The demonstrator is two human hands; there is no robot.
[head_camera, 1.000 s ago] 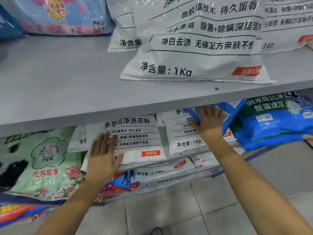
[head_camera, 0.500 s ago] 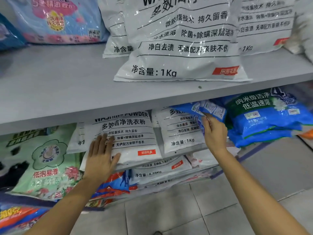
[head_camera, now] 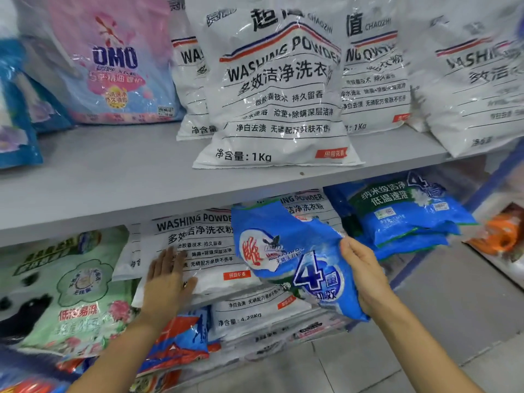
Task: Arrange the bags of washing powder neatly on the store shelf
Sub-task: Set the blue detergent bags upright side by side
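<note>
My right hand (head_camera: 364, 272) grips the edge of a blue washing powder bag (head_camera: 289, 251) and holds it out in front of the middle shelf. My left hand (head_camera: 167, 279) rests flat, fingers straight, on a white washing powder bag (head_camera: 204, 245) lying on that shelf. Behind the blue bag another white bag (head_camera: 304, 205) is partly hidden. More blue bags (head_camera: 402, 217) are stacked to the right on the same shelf.
The grey upper shelf (head_camera: 113, 171) carries upright white 1 kg bags (head_camera: 278, 95) and a pink OMO bag (head_camera: 113, 66). A green flowered bag (head_camera: 73, 290) lies at the lower left. Below are a 4.28 kg white bag (head_camera: 255, 313) and red-blue bags (head_camera: 181, 341). Tiled floor (head_camera: 439, 321) is at the right.
My right hand has pulled the blue bag out from the shelf toward me and to the left. My left hand stays on the white bag. The view has tilted upward.
</note>
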